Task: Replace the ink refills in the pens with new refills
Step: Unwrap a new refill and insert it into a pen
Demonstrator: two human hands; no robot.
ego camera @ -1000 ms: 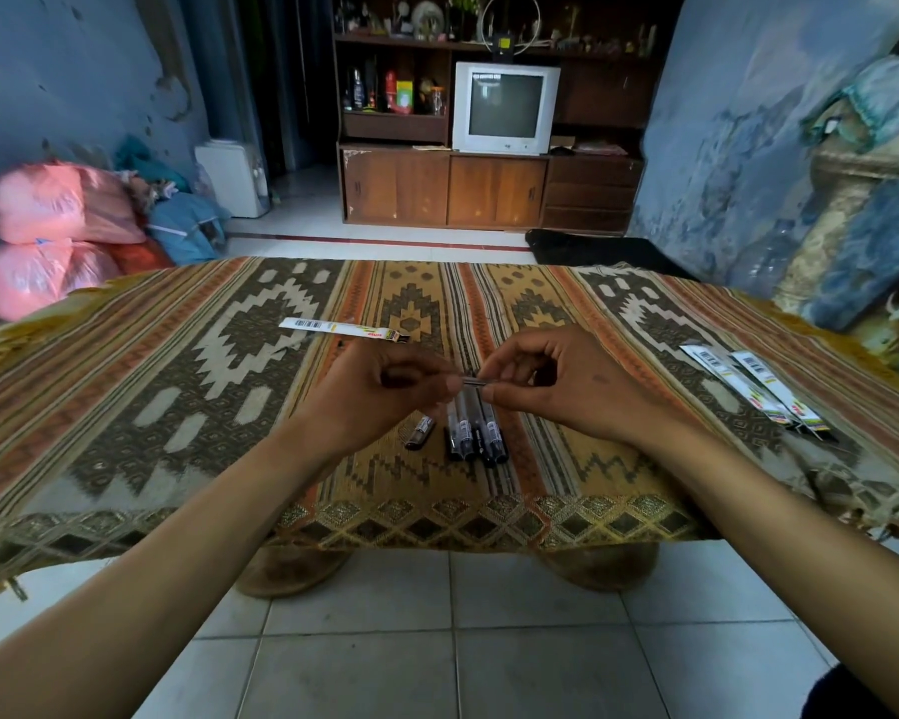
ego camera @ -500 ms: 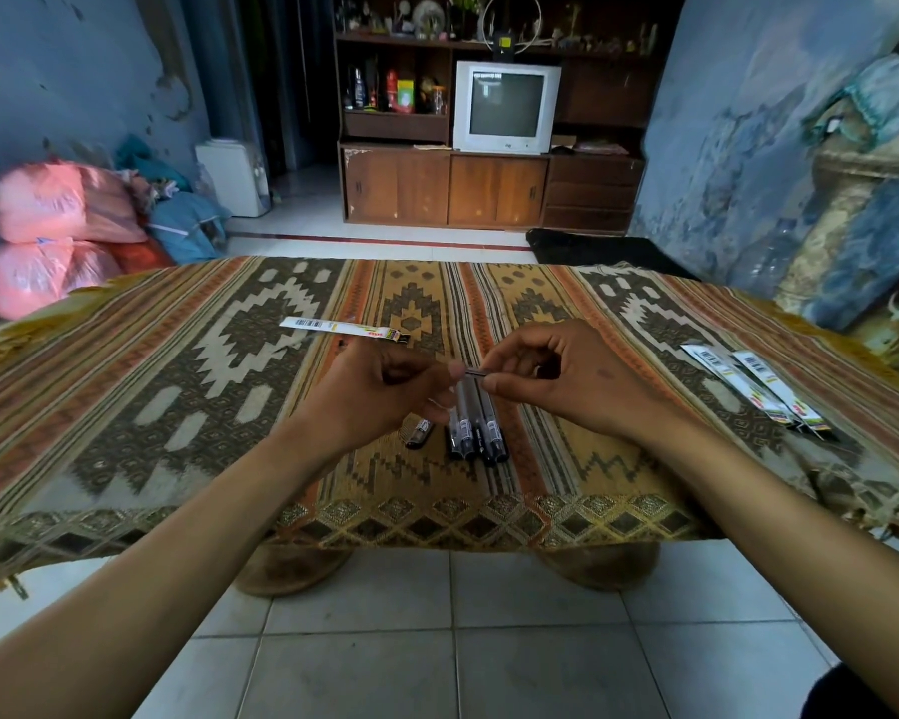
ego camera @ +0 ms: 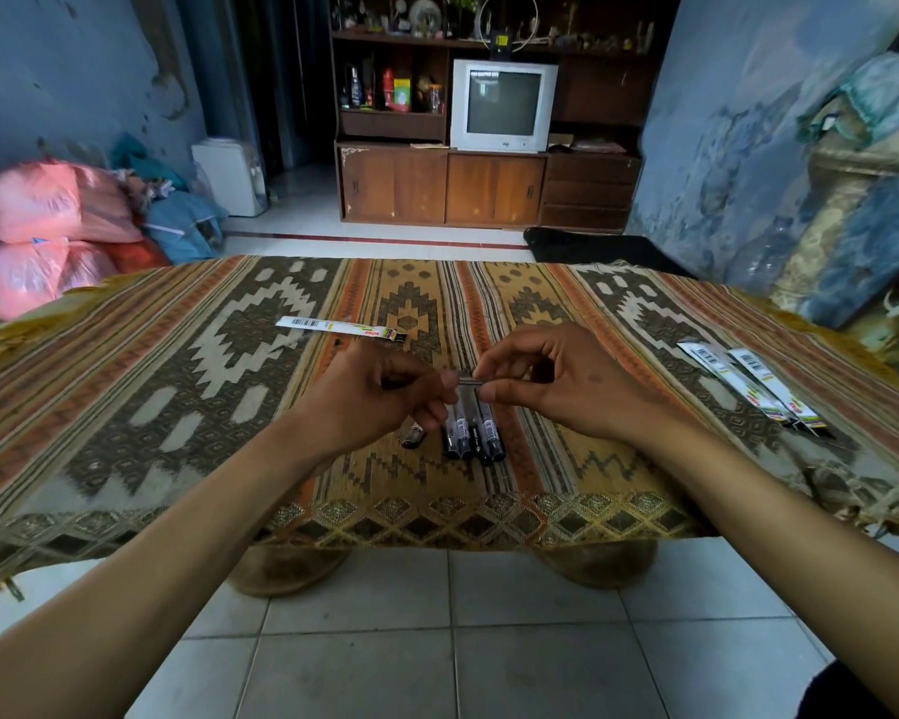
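Observation:
My left hand [ego camera: 380, 402] and my right hand [ego camera: 546, 384] meet above the patterned cloth and hold one pen [ego camera: 469, 380] between their fingertips. Only a short dark and silvery piece of it shows between the two thumbs; the rest is hidden in my left fist. Under the hands several black pens [ego camera: 473, 433] lie side by side on the cloth, with a small black pen cap [ego camera: 412, 436] just to their left. A refill packet [ego camera: 341, 326] lies beyond my left hand. More refill packets [ego camera: 748, 389] lie at the right side of the table.
The table [ego camera: 125, 386] is low, draped in a striped woven cloth, with its front edge close to me and tiled floor below. Pink sacks [ego camera: 48, 236] stand at the far left. A wooden cabinet with a television [ego camera: 502, 106] stands at the back.
Both hands have lifted slightly and stayed together on the pen. The visible piece between the fingertips is about as short as before. Nothing on the table has moved.

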